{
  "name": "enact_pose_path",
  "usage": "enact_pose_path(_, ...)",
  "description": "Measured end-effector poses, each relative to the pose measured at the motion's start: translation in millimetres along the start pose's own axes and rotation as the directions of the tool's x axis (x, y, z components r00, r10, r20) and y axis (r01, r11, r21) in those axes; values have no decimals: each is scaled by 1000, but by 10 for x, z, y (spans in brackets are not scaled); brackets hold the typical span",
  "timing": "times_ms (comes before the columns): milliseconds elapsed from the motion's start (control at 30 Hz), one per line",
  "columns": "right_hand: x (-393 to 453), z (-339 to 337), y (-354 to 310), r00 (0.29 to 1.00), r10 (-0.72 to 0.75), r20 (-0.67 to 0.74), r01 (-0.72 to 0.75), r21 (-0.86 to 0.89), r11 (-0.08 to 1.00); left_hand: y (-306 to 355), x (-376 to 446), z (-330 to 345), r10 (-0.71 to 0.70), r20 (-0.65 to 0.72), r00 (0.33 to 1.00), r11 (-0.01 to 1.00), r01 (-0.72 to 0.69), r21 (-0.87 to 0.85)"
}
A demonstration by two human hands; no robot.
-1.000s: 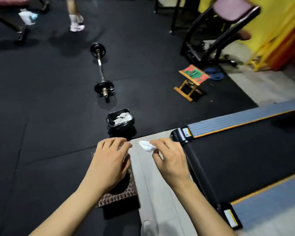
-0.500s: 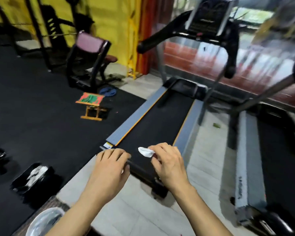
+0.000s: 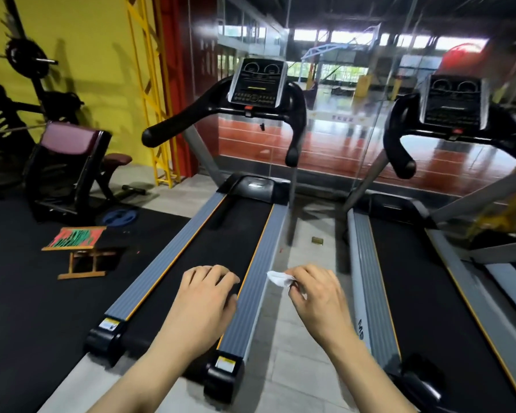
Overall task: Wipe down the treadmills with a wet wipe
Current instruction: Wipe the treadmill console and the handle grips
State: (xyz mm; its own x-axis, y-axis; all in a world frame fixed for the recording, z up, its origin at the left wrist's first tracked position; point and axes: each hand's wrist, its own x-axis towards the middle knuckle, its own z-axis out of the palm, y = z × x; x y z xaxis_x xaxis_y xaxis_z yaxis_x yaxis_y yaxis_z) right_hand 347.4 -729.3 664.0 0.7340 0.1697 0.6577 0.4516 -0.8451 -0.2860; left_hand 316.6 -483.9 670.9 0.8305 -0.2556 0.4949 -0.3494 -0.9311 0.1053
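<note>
Two treadmills stand side by side ahead of me. The left treadmill (image 3: pixel 209 245) has a black belt, grey side rails and a console (image 3: pixel 256 84) with black handlebars. The right treadmill (image 3: pixel 414 278) is partly cut off at the frame's edge. My right hand (image 3: pixel 319 296) pinches a small crumpled white wet wipe (image 3: pixel 277 278), held in the air over the gap between the machines. My left hand (image 3: pixel 204 296) hovers with loosely curled fingers above the left treadmill's belt and right rail, holding nothing.
A small wooden folding stool (image 3: pixel 76 248) with a red-green top sits on the black rubber floor at left. Behind it stands a maroon-padded bench (image 3: pixel 69 162) and a blue weight plate (image 3: pixel 119 216). A glass wall rises behind the consoles. Grey tile floor (image 3: pixel 304 293) runs between the treadmills.
My view has swung from the floor with the bin and barbell up and right to face both treadmills. My hands keep their pose, the right still pinching the wipe.
</note>
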Motion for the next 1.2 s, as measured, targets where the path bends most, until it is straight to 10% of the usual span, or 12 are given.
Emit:
enact_pose_path(400, 760, -72, 1768, 997, 59, 41, -58, -16, 998, 702, 1537, 812, 24, -5, 1000, 998, -24, 55)
enact_pose_path(1200, 4575, 1657, 4391, 993, 121, 5, -121, -16, 992, -274, 6302, 2809, 107, -19, 994, 994, -107, -14)
